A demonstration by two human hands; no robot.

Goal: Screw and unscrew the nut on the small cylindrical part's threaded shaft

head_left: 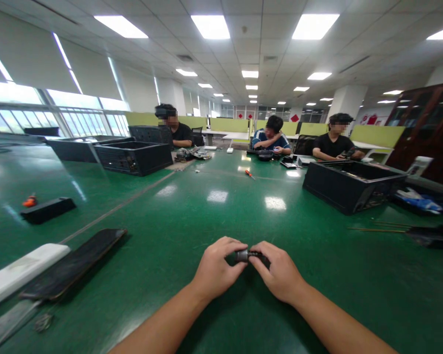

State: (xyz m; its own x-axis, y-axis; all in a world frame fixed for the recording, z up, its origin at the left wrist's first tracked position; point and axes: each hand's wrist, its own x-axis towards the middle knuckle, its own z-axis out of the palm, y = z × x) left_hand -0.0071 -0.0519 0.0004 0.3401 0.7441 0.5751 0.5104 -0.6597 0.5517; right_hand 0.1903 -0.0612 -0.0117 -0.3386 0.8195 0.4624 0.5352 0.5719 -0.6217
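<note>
Just above the green tabletop (192, 211), both hands meet at a small dark metal cylinder with a thin, ridged shaft (254, 253). My left hand (217, 269) is closed, with thumb and fingers pinching the cylinder (241, 255) from the left. On the other side, my right hand (281, 275) pinches the shaft end between thumb and fingers. The part lies roughly level, and the fingertips hide some of it. Its exact kind is too small to make out.
Black computer cases (135, 158) stand back left, another computer case (328, 187) at right. A red-handled screwdriver (248, 173) lies mid-table. Front left are a white bar (25, 270) and a flat black panel (77, 265). Several people sit across the table.
</note>
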